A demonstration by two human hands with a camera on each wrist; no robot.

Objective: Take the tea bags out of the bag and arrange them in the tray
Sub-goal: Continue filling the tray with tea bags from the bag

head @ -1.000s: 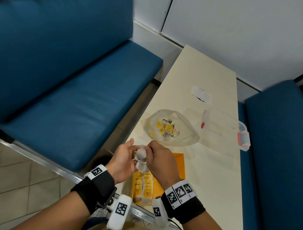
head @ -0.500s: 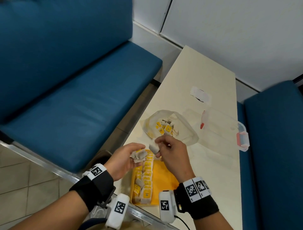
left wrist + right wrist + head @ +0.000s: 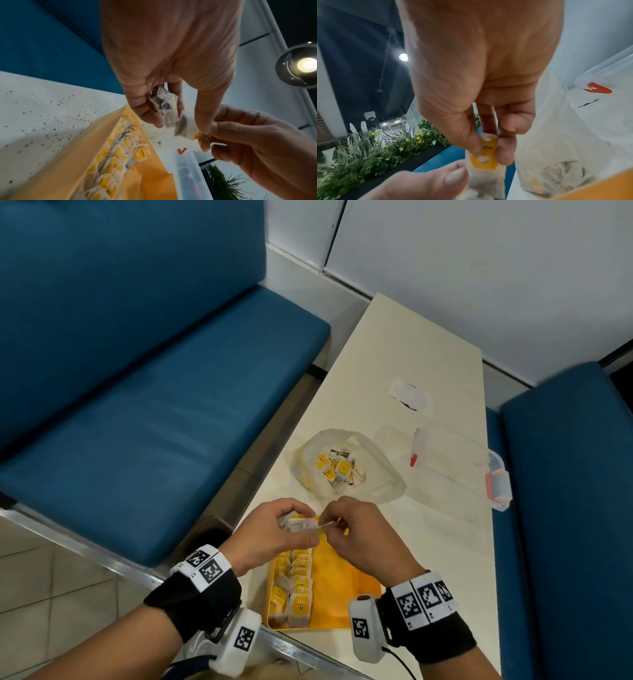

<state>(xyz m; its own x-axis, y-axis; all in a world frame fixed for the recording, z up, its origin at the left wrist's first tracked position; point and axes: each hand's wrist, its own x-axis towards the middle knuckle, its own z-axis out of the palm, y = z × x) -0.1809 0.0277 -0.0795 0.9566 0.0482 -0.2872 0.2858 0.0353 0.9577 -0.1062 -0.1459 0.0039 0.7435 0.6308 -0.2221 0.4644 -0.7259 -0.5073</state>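
Observation:
My left hand (image 3: 277, 530) holds a small bunch of tea bags (image 3: 164, 106) above the far end of the yellow tray (image 3: 346, 594). My right hand (image 3: 352, 529) meets it and pinches one tea bag (image 3: 486, 162) by its yellow tag between thumb and fingers. That same bag (image 3: 187, 129) still touches my left thumb. Two rows of tea bags (image 3: 294, 587) fill the tray's left side. Beyond the hands lies the open clear plastic bag (image 3: 373, 474) with more tea bags (image 3: 337, 469) inside.
A clear plastic box (image 3: 459, 470) with red clips lies right of the bag. A white paper scrap (image 3: 411, 398) sits farther back on the cream table (image 3: 404, 350). Blue benches (image 3: 144, 412) flank the table on both sides.
My hands parted half a second ago, the right one carrying a tea bag over the tray. Now they are together again and the right fingers pinch a bag from the left hand's bunch.

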